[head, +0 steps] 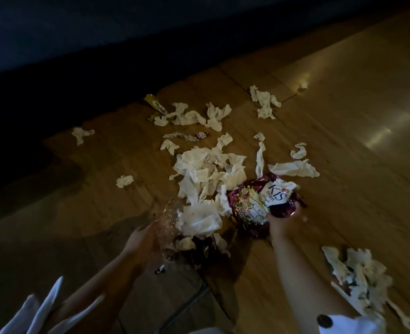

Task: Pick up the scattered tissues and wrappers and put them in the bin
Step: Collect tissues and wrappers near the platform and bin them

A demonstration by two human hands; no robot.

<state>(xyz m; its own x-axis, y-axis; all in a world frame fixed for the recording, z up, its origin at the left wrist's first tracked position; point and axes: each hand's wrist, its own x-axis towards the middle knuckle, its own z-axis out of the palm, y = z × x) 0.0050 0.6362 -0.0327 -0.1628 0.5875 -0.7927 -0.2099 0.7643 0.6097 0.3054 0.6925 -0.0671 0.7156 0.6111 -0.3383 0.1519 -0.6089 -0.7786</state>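
My right hand point(283, 221) grips a crumpled maroon "KIS mint" candy bag point(259, 203) low over the wooden floor. In my left hand point(142, 237) is a bundle: a clear crinkled plastic wrapper point(169, 218), white tissues point(199, 219) and dark wrappers point(204, 249) bunched together. A big heap of white tissues point(206, 169) lies just beyond both hands. More tissues are scattered farther out, such as one at the far right point(264, 102) and one at the left point(81, 133). A yellow wrapper point(154, 102) and a small red candy wrapper point(200, 135) lie near the back. No bin is in view.
The wooden floor point(344, 131) runs to a dark wall or furniture edge point(78, 68) at the back left. Another pile of torn tissues point(358, 273) lies at the near right by my right forearm. White cloth point(44, 309) shows at the bottom left.
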